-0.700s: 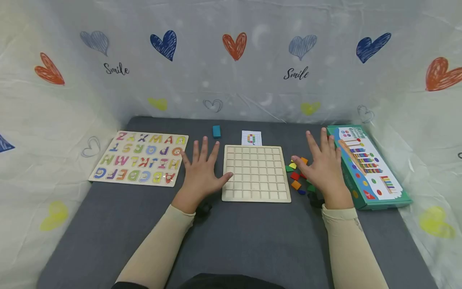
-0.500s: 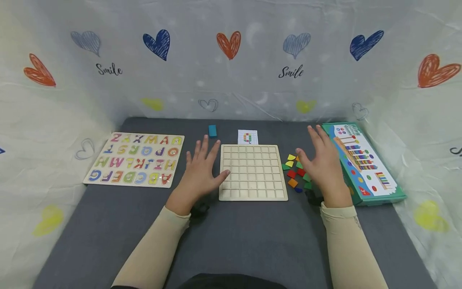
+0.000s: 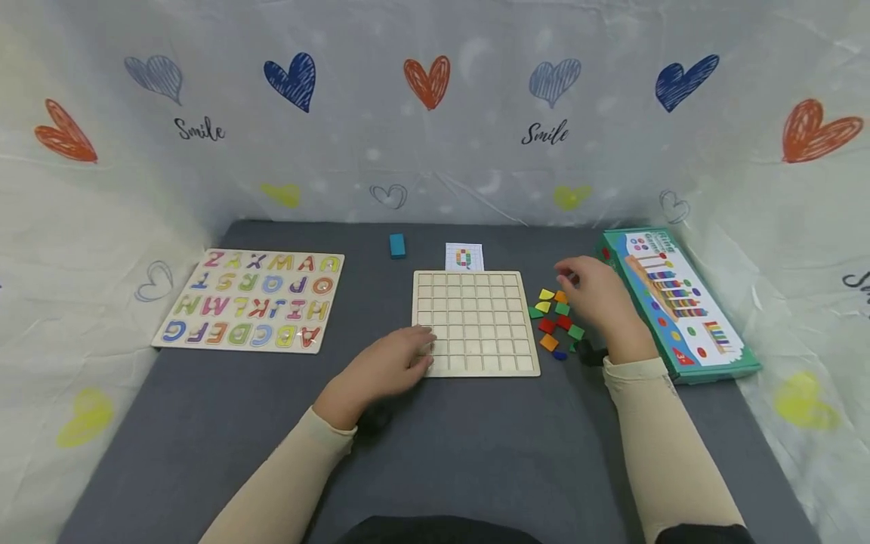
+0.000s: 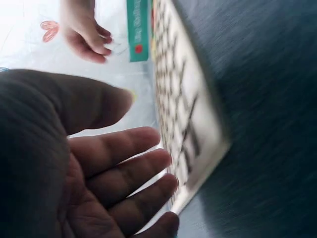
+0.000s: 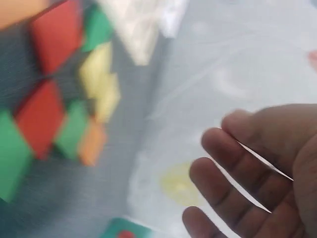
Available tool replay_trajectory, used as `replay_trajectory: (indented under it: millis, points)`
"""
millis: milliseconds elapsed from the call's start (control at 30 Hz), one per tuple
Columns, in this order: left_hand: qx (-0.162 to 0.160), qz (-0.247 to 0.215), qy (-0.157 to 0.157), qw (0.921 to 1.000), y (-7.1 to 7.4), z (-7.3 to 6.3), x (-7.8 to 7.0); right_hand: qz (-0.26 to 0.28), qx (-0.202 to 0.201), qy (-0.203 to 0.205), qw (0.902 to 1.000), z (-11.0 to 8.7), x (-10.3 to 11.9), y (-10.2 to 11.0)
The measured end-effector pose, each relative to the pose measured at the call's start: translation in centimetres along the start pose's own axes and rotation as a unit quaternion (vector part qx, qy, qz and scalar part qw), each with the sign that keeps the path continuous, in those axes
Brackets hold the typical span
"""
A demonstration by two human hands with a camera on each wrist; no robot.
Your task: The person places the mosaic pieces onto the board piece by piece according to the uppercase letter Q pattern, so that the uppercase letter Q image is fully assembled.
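Observation:
A pale wooden grid board (image 3: 484, 323) with rows of square recesses lies mid-table. My left hand (image 3: 386, 366) is at its left edge, fingertips overlapping the border in the head view; the left wrist view shows the fingers (image 4: 131, 176) loosely bent and holding nothing. To the right of the board lies a loose cluster of small flat coloured tiles, among them a red tile (image 3: 547, 326), an orange tile (image 3: 549, 342) and a yellow tile (image 3: 547, 295). My right hand (image 3: 601, 298) hovers just beyond the tiles, its fingers (image 5: 213, 183) loosely curled with nothing between them.
A small card (image 3: 464, 257) with a coloured letter pattern lies behind the grid board. Farther left are a blue block (image 3: 397, 245) and a wooden alphabet board (image 3: 248, 302). A green box (image 3: 680, 306) stands at the right. A printed curtain (image 3: 367, 113) encloses the table.
Both hands have gone from spread fingers to loosely bent ones. The left hand has come down to the board's left edge; the right hand's fingers have turned inward over the tiles' far side.

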State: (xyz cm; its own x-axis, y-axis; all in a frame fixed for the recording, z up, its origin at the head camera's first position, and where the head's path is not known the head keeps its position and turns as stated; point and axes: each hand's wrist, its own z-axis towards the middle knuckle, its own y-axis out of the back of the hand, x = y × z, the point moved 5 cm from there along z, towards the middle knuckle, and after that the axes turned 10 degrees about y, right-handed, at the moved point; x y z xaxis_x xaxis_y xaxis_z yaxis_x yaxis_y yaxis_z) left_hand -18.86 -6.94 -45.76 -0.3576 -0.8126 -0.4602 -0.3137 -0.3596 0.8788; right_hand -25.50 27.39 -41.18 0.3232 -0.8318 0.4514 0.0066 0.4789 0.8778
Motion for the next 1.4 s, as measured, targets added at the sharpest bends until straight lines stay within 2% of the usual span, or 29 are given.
replay_trajectory:
  millis: [100,167,333,500,733,1000,1233,1400]
  points:
    - [0.015,-0.001,-0.001,0.9999,-1.2,-0.3,0.4,-0.006,0.064,-0.008,0.9979,1.1,-1.6,-2.2]
    - [0.011,0.001,0.000,0.9999,-1.6,-0.3,0.5,-0.022,0.089,-0.003,0.9958,1.9,-2.3,-3.2]
    - [-0.004,0.013,0.006,0.9999,-2.1,-0.4,0.9,-0.066,0.129,0.011,0.9893,3.2,-2.8,-4.6]
    - [-0.014,0.029,0.006,0.9995,-2.3,-0.7,0.8,-0.084,0.163,0.014,0.9829,3.7,-2.7,-4.9]
    - [-0.010,0.053,0.016,0.9984,-2.4,-0.8,0.3,-0.093,0.171,0.021,0.9805,4.2,-2.9,-5.2]
    - [0.009,0.039,0.003,0.9992,-2.8,-1.1,-0.6,-0.070,0.181,0.015,0.9808,4.6,-3.0,-5.6]
    - [-0.001,0.041,0.001,0.9991,-3.1,-1.0,-0.5,-0.043,0.202,0.017,0.9784,4.9,-2.8,-5.4]
    - [-0.003,0.034,0.000,0.9994,-3.2,-0.9,-0.4,-0.039,0.200,0.021,0.9789,4.9,-2.6,-4.9]
